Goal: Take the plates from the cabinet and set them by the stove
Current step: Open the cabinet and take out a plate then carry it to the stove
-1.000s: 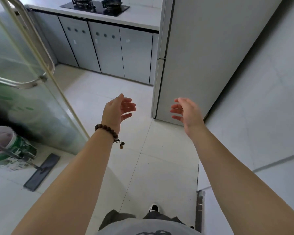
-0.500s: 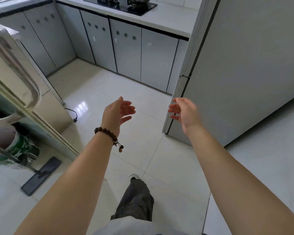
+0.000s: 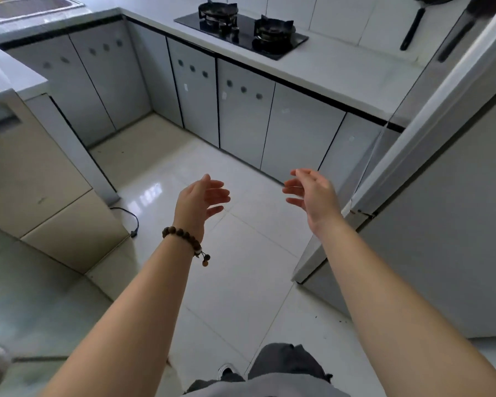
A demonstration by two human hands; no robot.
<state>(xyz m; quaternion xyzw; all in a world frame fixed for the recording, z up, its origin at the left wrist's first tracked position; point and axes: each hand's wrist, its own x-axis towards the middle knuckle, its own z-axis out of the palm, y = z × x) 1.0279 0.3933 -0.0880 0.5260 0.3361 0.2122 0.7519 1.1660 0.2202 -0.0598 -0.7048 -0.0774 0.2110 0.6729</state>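
A black two-burner stove (image 3: 242,31) sits on the white counter (image 3: 341,73) at the far side of the kitchen. Below it runs a row of grey cabinet doors (image 3: 244,107), all closed. No plates are visible. My left hand (image 3: 199,200), with a bead bracelet on its wrist, and my right hand (image 3: 312,193) are held out in front of me over the floor, palms facing each other, fingers relaxed and holding nothing.
A grey refrigerator (image 3: 441,196) stands close on the right. A beige appliance (image 3: 35,190) stands on the left, with a black cable (image 3: 129,219) on the floor beside it. Dark pan handles (image 3: 413,27) hang on the wall at the top right. A sink (image 3: 26,7) is at the top left.
I have walked forward into the kitchen past the glass door; the stove, counter and cabinets are nearer. Both hands keep the same held-out pose.
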